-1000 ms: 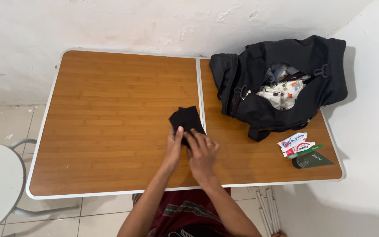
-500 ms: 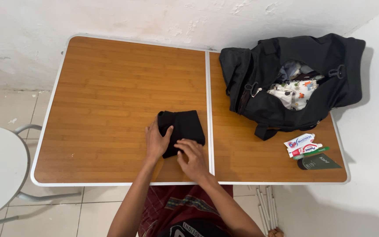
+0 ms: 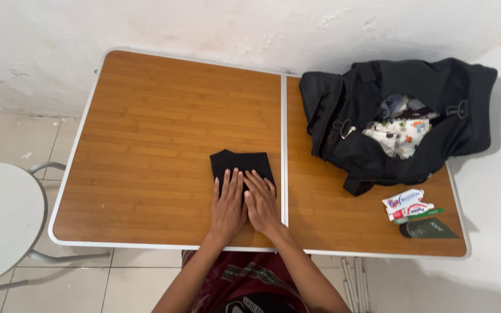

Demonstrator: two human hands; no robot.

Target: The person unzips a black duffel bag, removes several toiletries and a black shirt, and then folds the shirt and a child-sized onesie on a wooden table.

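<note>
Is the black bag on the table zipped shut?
No, the bag gapes open, showing patterned cloth inside.

Near my table's (image 3: 146, 145) right front corner lie two small toothpaste boxes (image 3: 406, 204) — white with red and blue — stacked askew. Just in front of them sits a slim green tube (image 3: 420, 216), then a dark green flat packet (image 3: 430, 229) — wedge-shaped.

1 view only: head camera looks steeply down from above the table (image 3: 146, 145), facing the wall (image 3: 204, 23), moderately near; whole tabletop and forearms in frame.
</note>
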